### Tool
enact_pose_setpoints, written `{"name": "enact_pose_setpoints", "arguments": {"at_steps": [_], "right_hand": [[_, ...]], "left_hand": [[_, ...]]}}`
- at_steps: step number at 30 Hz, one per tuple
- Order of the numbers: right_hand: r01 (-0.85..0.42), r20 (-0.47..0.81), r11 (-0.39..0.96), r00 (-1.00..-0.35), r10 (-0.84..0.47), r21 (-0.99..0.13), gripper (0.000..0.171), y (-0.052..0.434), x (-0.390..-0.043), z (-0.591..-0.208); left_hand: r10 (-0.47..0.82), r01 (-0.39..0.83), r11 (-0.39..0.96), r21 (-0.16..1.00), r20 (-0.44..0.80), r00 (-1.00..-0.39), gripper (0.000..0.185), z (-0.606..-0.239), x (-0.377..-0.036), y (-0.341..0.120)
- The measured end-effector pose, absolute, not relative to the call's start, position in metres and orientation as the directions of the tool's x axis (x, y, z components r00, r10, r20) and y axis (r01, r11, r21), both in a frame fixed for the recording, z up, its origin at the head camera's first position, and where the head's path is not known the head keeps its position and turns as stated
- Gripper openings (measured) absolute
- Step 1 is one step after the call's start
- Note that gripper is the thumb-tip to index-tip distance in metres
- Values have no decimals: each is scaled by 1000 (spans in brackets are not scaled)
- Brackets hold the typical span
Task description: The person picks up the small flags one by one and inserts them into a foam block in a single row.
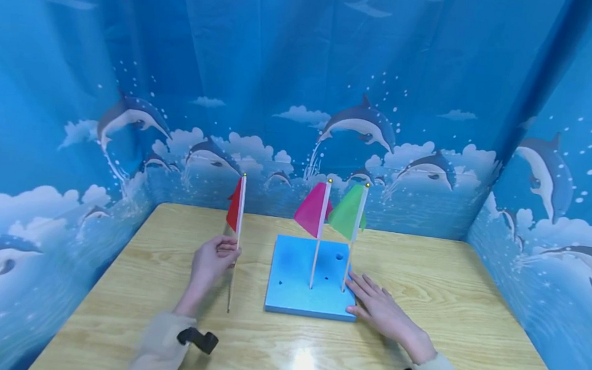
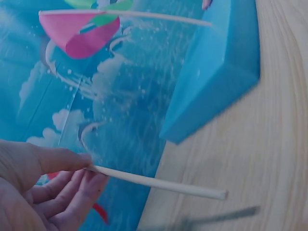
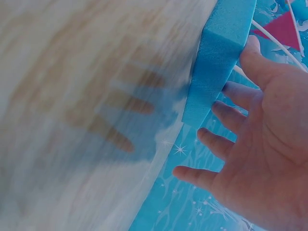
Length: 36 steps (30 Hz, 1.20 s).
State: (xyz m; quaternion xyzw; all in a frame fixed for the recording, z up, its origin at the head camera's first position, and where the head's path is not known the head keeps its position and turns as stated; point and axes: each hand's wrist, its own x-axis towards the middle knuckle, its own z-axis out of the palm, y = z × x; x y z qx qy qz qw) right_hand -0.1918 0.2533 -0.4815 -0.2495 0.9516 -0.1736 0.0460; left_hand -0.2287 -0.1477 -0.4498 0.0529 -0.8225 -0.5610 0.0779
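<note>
Here, a light wooden table [image 1: 452, 310] stands enclosed on three sides by blue dolphin-print backdrop sheets [image 1: 284, 64]. A blue foam block [image 1: 299, 291] lies near the table's centre, with a pink flag [image 1: 312, 210] and a green flag [image 1: 348, 213] standing upright in it. The left hand [image 1: 211, 262] pinches the stick of a red flag [image 1: 234, 209], held upright just left of the block. The right hand [image 1: 382, 311] lies flat, fingers spread, touching the block's right edge.

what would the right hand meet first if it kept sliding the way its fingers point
Probably the square blue foam block: the right hand lies flat on the wooden table, its fingers aimed at the block's near right corner, seemingly touching already.
</note>
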Motion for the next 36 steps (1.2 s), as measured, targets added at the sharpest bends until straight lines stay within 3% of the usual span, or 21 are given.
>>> {"name": "enact_pose_setpoints", "arguments": {"at_steps": [9,17,36], "right_hand": [[-459,11,819,-874,-485,-345,65,253,-192,-481],[-462,17,817,-874,-486,-345,64,252,-191,-479],[-454,4,824,-877,-481,-340,65,252,-192,-483]], "left_hand": [[-220,166,212,963,213,-952,28,-435,-237,-111],[-222,352,176,919,386,-896,27,-433,-242,-84],[-166,426,153,892,448,-879,25,-447,-246,-58]]}}
